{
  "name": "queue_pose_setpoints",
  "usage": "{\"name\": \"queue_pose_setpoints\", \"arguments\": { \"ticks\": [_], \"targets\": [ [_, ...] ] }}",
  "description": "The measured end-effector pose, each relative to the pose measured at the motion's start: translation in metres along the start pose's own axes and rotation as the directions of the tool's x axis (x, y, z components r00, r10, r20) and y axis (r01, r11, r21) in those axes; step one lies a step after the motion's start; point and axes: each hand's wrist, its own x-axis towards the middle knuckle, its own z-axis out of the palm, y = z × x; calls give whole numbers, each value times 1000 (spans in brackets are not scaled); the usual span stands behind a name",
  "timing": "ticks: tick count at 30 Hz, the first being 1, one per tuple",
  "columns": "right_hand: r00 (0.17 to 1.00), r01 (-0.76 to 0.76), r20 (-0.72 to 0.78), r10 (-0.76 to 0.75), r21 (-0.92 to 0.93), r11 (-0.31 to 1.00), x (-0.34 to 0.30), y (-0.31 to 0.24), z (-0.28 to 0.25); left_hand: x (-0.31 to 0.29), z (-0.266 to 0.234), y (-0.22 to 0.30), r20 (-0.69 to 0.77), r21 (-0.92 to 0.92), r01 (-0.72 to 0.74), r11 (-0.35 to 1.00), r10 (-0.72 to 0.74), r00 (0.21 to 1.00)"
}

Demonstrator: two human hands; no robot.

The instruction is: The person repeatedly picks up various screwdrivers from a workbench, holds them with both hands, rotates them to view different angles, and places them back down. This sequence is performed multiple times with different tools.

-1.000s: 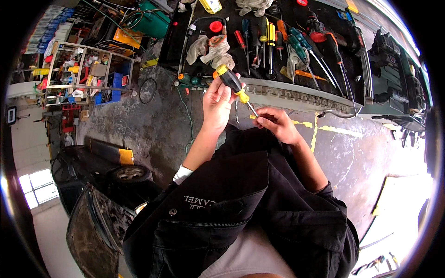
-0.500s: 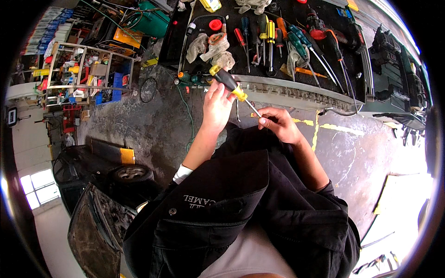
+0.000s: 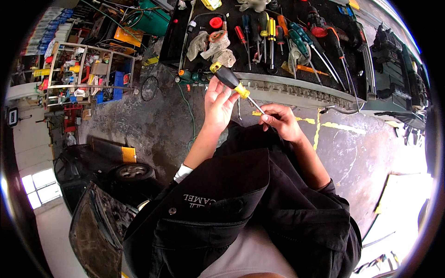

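A screwdriver (image 3: 226,78) with a black and yellow handle slants between my two hands, in front of the drawer's edge. My left hand (image 3: 219,104) supports the handle with its fingers and thumb, palm partly turned up. My right hand (image 3: 283,123) pinches the metal shaft close to its tip, which the fingers hide. Beyond them, in a black-lined tool drawer (image 3: 232,28), lie several more screwdrivers, among them a yellow one (image 3: 271,41) and a red one (image 3: 240,35). Crumpled pale gloves (image 3: 215,46) lie at the drawer's left side.
A red and black power drill (image 3: 317,23) lies at the drawer's right. To the left stands a metal rack (image 3: 83,69) of mixed small items, with a green hose (image 3: 189,109) on the concrete floor. A dark car part (image 3: 95,227) and a wheel (image 3: 133,172) are at lower left.
The screwdriver and both hands have shifted only slightly in the picture. My left fingers look a little more spread against the handle; the right hand keeps its pinch on the shaft.
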Motion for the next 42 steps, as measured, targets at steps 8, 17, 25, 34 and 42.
{"name": "queue_pose_setpoints", "arguments": {
  "ticks": [8,17,25,34,42],
  "targets": [
    [1000,21,-20,-21,-6,1000,2,5,-1,3,7,2,-25,14,-33,999,33,999],
    [1000,-13,16,10,158,987,1,4,-3,4,3,2,-40,-97,2,995,-6,999],
    [999,-36,-15,39,190,981,5,9,-12,9,3,7,-70,-205,-5,979,-9,997],
    [999,-53,19,50,179,982,5,5,-14,10,1,4,-6,-236,-13,972,12,1000],
    [990,105,-93,-110,-54,993,11,11,-10,9,0,0,80,-57,-4,998,8,997]
  ]
}}
